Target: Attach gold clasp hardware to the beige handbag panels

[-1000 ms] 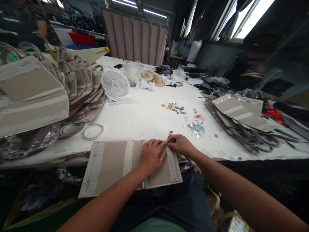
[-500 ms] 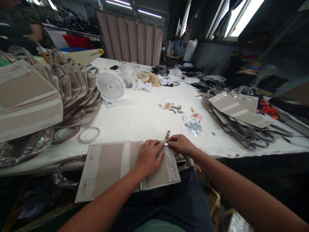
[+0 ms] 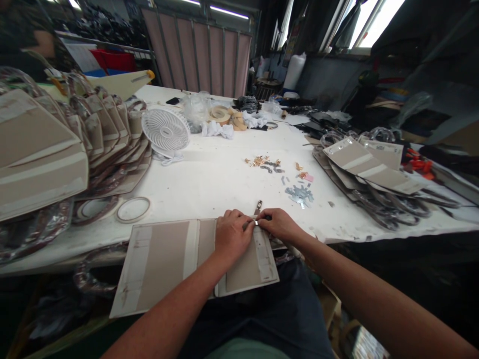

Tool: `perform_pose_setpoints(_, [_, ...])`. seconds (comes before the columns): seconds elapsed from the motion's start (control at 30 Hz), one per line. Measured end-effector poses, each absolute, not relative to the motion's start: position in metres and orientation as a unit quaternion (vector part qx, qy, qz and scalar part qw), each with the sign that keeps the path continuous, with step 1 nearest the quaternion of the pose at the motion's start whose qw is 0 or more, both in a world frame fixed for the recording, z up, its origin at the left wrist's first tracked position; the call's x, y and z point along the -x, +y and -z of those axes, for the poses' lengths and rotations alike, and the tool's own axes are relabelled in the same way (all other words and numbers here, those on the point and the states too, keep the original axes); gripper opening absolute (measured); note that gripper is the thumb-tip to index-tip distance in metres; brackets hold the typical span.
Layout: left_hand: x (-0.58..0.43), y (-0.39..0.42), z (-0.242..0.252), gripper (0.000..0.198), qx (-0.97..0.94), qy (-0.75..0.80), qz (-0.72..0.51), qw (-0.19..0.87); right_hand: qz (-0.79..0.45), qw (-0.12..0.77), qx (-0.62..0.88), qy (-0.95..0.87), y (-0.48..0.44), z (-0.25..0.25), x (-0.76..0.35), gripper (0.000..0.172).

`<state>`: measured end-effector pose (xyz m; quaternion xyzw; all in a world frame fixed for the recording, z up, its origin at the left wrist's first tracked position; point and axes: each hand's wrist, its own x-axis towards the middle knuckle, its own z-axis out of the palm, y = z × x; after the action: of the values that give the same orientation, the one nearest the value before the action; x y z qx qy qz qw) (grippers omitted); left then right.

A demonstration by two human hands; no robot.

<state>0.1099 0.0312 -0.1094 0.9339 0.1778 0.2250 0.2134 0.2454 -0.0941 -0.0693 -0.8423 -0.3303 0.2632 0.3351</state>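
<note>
An unfinished beige bag panel [image 3: 160, 264] lies opened out across the table's front edge and my lap, with pale strips along its sides. My left hand [image 3: 234, 234] rests on its right half, fingers bent, the thumb and index finger drawn in close to a small shiny metal plate [image 3: 256, 223] at the top edge. From the other side, my right hand [image 3: 279, 224] pinches this plate. Just beyond the fingertips a narrow strap with a metal clasp [image 3: 258, 207] sticks out past the panel's edge. What lies under the left fingers is hidden.
Loose flat metal plates [image 3: 299, 194] and gold-coloured fittings [image 3: 260, 160] lie ahead on the white table [image 3: 209, 174]. Stacked bag pieces stand left [image 3: 41, 134] and right [image 3: 370, 164]. A white fan [image 3: 166, 130] and a tape roll [image 3: 133, 210] are to the left.
My left hand's fingers, flatter and spread before, are now bent and drawn in toward the metal plate. My right hand stays at the plate. The view has shifted slightly.
</note>
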Motion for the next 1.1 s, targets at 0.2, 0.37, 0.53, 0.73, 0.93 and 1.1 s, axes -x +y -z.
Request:
perform_pose_setpoints(0.2, [-0.11,0.029,0.109,0.011,-0.933,0.193,-0.223,0.206,-0.206,0.322,0.847,-0.369,-0.097,0.07,-0.245,0.019])
perform_pose_setpoints(0.37, [-0.111,0.027,0.109,0.01,-0.938,0.188,-0.217,0.197,-0.213,0.324,0.852,-0.352,-0.102,0.073,-0.248,0.013])
perform_pose_setpoints(0.53, [-0.11,0.026,0.108,0.011,-0.943,0.173,-0.221,0.18,-0.184,0.281,0.869,-0.363,-0.103,0.07,-0.244,0.018])
perform_pose_setpoints(0.73, [-0.11,0.026,0.11,0.009,-0.951,0.148,-0.206,0.176,-0.185,0.275,0.848,-0.414,-0.124,0.075,-0.226,0.015])
perform_pose_setpoints(0.93, [-0.109,0.033,0.108,0.023,-0.949,0.129,-0.174,0.227,-0.166,0.284,0.852,-0.407,-0.132,0.082,-0.222,0.023])
perform_pose_setpoints(1.1, [-0.11,0.036,0.105,0.036,-0.949,0.131,-0.141,0.251,-0.175,0.314,0.847,-0.39,-0.133,0.093,-0.223,0.031])
